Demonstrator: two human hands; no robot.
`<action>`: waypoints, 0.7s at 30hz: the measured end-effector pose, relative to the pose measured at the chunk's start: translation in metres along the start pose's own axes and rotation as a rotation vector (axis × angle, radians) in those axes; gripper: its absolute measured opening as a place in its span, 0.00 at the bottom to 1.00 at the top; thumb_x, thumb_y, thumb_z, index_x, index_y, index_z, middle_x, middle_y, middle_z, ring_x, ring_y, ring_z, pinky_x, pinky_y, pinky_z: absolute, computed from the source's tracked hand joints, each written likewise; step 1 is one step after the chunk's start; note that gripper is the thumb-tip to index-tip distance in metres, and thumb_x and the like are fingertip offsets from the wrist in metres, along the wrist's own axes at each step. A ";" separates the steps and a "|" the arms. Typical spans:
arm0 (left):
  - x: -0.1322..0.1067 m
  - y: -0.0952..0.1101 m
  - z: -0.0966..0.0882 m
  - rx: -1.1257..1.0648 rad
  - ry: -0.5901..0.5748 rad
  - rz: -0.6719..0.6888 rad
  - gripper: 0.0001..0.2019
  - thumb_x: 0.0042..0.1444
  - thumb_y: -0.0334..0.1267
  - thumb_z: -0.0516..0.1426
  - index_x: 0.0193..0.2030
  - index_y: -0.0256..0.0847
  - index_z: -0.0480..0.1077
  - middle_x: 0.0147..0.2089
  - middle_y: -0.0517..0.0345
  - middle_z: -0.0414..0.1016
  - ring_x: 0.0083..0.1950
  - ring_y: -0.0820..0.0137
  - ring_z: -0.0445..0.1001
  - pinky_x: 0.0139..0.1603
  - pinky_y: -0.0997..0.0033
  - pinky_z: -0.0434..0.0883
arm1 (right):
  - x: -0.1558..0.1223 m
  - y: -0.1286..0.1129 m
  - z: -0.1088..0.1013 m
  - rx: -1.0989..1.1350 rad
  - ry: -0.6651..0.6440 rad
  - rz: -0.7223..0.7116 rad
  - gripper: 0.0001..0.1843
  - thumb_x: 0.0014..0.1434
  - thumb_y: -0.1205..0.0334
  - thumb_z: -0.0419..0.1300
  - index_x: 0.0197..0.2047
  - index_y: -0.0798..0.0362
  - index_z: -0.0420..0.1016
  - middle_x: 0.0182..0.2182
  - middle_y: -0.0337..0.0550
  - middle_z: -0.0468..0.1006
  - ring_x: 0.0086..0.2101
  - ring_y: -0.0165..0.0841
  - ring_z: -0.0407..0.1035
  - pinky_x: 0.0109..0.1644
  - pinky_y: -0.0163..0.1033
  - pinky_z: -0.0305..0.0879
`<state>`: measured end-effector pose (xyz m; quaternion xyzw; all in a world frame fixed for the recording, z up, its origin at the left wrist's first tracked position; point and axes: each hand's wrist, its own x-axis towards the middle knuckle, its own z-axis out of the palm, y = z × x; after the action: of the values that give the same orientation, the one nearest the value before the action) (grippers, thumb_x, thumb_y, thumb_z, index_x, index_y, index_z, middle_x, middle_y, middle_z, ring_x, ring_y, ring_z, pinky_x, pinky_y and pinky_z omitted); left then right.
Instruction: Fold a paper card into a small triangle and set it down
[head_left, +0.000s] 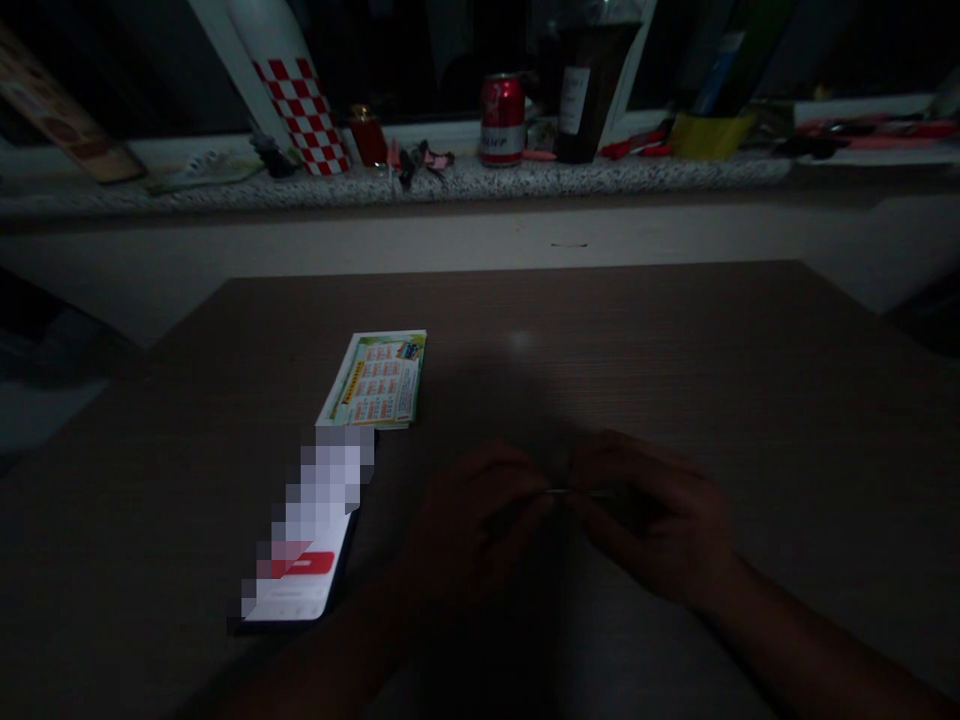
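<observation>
In the dim light my left hand (480, 520) and my right hand (656, 510) face each other above the brown table, fingertips a short gap apart. Both pinch the same thin, pale, shiny strip (557, 491), which bridges that gap. Most of it is hidden by my fingers, and its kind cannot be made out. To the left of my left hand lies a phone (300, 590) with its screen lit and partly blurred out. Just beyond the phone is a small stack of printed cards (382, 385), the top one showing a calendar-like grid of numbers.
The wood-grain table (675, 340) reaches to a wall below a granite window sill (450, 190). On the sill stand a red-and-white checked bottle (304, 115), a red can (502, 120), a dark pouch (592, 95), a yellow container (709, 135) and several small items.
</observation>
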<state>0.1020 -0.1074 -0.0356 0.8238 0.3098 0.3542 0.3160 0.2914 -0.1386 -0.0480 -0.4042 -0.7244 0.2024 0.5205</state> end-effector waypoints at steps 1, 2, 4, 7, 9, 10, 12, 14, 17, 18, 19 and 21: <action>0.000 0.000 -0.001 0.026 -0.004 0.010 0.03 0.58 0.30 0.58 0.38 0.38 0.74 0.37 0.54 0.76 0.37 0.72 0.74 0.38 0.76 0.68 | 0.000 0.000 -0.001 -0.002 0.005 -0.018 0.09 0.53 0.73 0.63 0.37 0.52 0.73 0.29 0.42 0.76 0.31 0.33 0.73 0.32 0.38 0.70; 0.000 0.000 -0.002 0.049 -0.002 0.016 0.03 0.58 0.31 0.59 0.38 0.38 0.74 0.38 0.54 0.76 0.37 0.72 0.74 0.38 0.76 0.68 | 0.001 0.000 -0.002 -0.003 0.007 -0.033 0.09 0.53 0.73 0.63 0.36 0.52 0.73 0.28 0.42 0.76 0.30 0.33 0.72 0.31 0.38 0.69; 0.001 0.000 -0.004 0.087 0.006 0.021 0.03 0.58 0.32 0.60 0.39 0.38 0.74 0.38 0.55 0.77 0.38 0.72 0.75 0.39 0.76 0.69 | 0.001 -0.001 -0.003 -0.004 0.005 -0.051 0.08 0.52 0.74 0.62 0.35 0.52 0.73 0.28 0.43 0.75 0.29 0.32 0.71 0.30 0.38 0.69; 0.002 -0.001 -0.006 0.124 0.000 0.071 0.02 0.58 0.32 0.59 0.38 0.38 0.73 0.37 0.55 0.76 0.39 0.72 0.75 0.39 0.76 0.70 | 0.002 0.000 -0.004 -0.018 0.000 -0.069 0.08 0.52 0.74 0.62 0.35 0.53 0.73 0.28 0.43 0.74 0.29 0.33 0.71 0.30 0.39 0.69; 0.001 -0.003 -0.006 0.141 0.003 0.152 0.03 0.59 0.31 0.58 0.38 0.37 0.73 0.37 0.56 0.76 0.38 0.72 0.74 0.38 0.75 0.71 | 0.003 0.000 -0.004 -0.039 -0.006 -0.096 0.09 0.50 0.74 0.62 0.35 0.53 0.72 0.28 0.43 0.74 0.29 0.33 0.71 0.29 0.39 0.69; 0.001 -0.004 -0.005 0.150 0.006 0.196 0.03 0.59 0.30 0.57 0.38 0.37 0.73 0.37 0.55 0.75 0.38 0.72 0.74 0.38 0.75 0.71 | 0.003 0.000 -0.004 -0.052 -0.009 -0.116 0.09 0.50 0.74 0.61 0.35 0.53 0.72 0.28 0.43 0.74 0.29 0.33 0.71 0.29 0.39 0.69; -0.001 -0.006 -0.004 0.181 0.005 0.263 0.04 0.60 0.29 0.57 0.39 0.36 0.72 0.37 0.55 0.75 0.38 0.71 0.73 0.38 0.74 0.71 | 0.004 -0.001 -0.003 -0.083 -0.019 -0.158 0.10 0.49 0.74 0.61 0.35 0.53 0.72 0.28 0.43 0.74 0.29 0.33 0.71 0.30 0.39 0.69; -0.003 -0.009 -0.002 0.212 -0.018 0.292 0.05 0.60 0.28 0.56 0.40 0.36 0.72 0.38 0.54 0.74 0.39 0.71 0.72 0.40 0.72 0.70 | 0.005 -0.001 -0.001 -0.113 -0.024 -0.198 0.10 0.48 0.74 0.61 0.34 0.53 0.72 0.27 0.43 0.74 0.28 0.33 0.70 0.31 0.39 0.69; -0.005 -0.010 -0.001 0.222 -0.066 0.305 0.05 0.60 0.27 0.55 0.41 0.36 0.71 0.39 0.54 0.74 0.39 0.71 0.71 0.41 0.71 0.69 | 0.006 -0.003 0.001 -0.152 -0.017 -0.230 0.09 0.46 0.75 0.61 0.31 0.54 0.71 0.25 0.42 0.73 0.26 0.32 0.69 0.30 0.39 0.67; -0.006 -0.010 0.000 0.215 -0.074 0.315 0.05 0.60 0.27 0.55 0.41 0.36 0.70 0.38 0.55 0.73 0.39 0.71 0.71 0.41 0.71 0.69 | 0.006 -0.003 0.001 -0.160 -0.017 -0.235 0.08 0.46 0.75 0.61 0.30 0.54 0.71 0.24 0.41 0.73 0.26 0.32 0.69 0.30 0.39 0.66; -0.006 -0.010 0.000 0.207 -0.074 0.325 0.05 0.60 0.27 0.54 0.41 0.36 0.70 0.38 0.55 0.73 0.38 0.71 0.70 0.40 0.71 0.69 | 0.007 -0.003 0.001 -0.166 -0.019 -0.238 0.08 0.46 0.74 0.61 0.30 0.54 0.71 0.23 0.41 0.72 0.25 0.32 0.69 0.29 0.39 0.66; -0.005 -0.008 0.000 0.195 -0.070 0.338 0.06 0.60 0.27 0.54 0.42 0.37 0.70 0.38 0.55 0.73 0.38 0.71 0.70 0.39 0.71 0.69 | 0.007 -0.004 0.000 -0.168 -0.023 -0.245 0.07 0.47 0.74 0.61 0.30 0.54 0.70 0.23 0.40 0.72 0.25 0.32 0.68 0.29 0.39 0.65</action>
<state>0.0965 -0.1065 -0.0434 0.9027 0.1887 0.3416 0.1811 0.2885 -0.1354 -0.0409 -0.3524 -0.7885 0.0807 0.4976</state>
